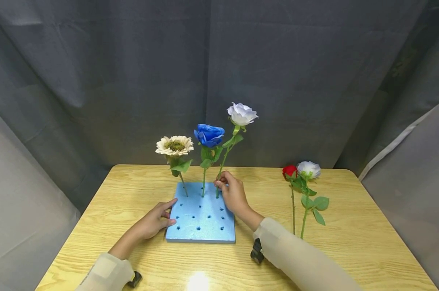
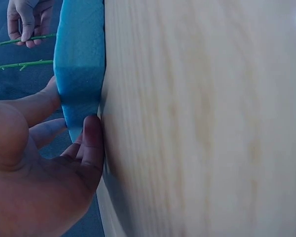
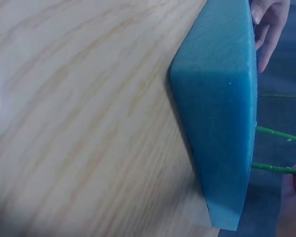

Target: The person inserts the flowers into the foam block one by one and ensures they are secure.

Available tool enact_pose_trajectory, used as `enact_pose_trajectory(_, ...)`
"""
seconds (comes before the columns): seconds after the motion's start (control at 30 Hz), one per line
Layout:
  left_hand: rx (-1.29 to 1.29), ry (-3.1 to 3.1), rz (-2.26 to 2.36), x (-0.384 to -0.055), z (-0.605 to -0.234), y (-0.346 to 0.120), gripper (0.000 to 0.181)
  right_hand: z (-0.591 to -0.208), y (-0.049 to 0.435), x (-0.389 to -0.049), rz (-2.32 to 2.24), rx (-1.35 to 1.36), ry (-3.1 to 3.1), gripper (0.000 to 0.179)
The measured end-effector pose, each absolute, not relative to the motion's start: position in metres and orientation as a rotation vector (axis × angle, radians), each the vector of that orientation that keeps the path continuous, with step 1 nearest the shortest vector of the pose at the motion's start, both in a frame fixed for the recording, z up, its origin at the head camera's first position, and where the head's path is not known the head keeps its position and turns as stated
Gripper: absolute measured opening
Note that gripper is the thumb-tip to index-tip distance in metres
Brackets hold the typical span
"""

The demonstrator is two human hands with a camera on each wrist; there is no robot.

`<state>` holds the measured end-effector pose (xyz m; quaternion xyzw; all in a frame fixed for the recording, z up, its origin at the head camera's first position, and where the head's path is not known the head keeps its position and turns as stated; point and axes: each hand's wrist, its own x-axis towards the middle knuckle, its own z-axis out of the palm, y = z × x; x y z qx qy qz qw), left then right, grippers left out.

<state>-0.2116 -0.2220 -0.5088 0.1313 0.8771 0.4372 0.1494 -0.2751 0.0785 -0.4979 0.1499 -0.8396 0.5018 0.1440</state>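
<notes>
A light-blue foam block (image 1: 204,214) with several holes lies on the table. My left hand (image 1: 155,220) rests at its left edge, thumb and forefinger spread apart and touching it; in the left wrist view, the fingers (image 2: 92,138) lie against the block's side. With thumb and fingers, my right hand (image 1: 235,196) pinches the green stem of a white rose (image 1: 242,114) low down, its lower end at a hole in the back right part. Beside it a blue rose (image 1: 210,135) and a cream sunflower-like bloom (image 1: 175,145) stand in the block, the latter leaning left.
To the right on the wooden table (image 1: 266,190) lie a red rose (image 1: 289,172) and another white rose (image 1: 308,169), heads toward the back edge. My right sleeve (image 1: 292,250) covers the lower ends of their stems. Grey curtains (image 1: 168,81) hang behind and at both sides.
</notes>
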Motion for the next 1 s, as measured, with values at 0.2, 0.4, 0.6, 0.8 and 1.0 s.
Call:
enact_pose_trajectory(0.2, 0.382, 2.524, 1.251, -0.2118, -0.5071, -0.2218, 0.071, -0.4992, 0.0777, -0.2741, 1.439, 0.441, -2.404, 0.007)
enact_pose_trajectory(0.4, 0.383, 2.513, 1.261, -0.2121, -0.5074, -0.2217, 0.071, -0.5012, 0.0790, -0.2738, 1.441, 0.451, -2.395, 0.008)
enact_pose_trajectory(0.6, 0.381, 2.512, 1.263, -0.2122, -0.5088, -0.2222, 0.071, -0.5033, 0.0804, -0.2709, 1.541, 0.465, -2.358, 0.006)
enact_pose_trajectory(0.8, 0.392, 2.517, 1.259, -0.2119, -0.5086, -0.2222, 0.071, -0.5049, 0.0824, -0.2676, 1.635, 0.427, -2.357, 0.013)
enact_pose_trajectory(1.0, 0.384, 2.528, 1.251, -0.2119, -0.5096, -0.2220, 0.071, -0.5036, 0.0860, -0.2668, 1.692, 0.397, -2.358, 0.022)
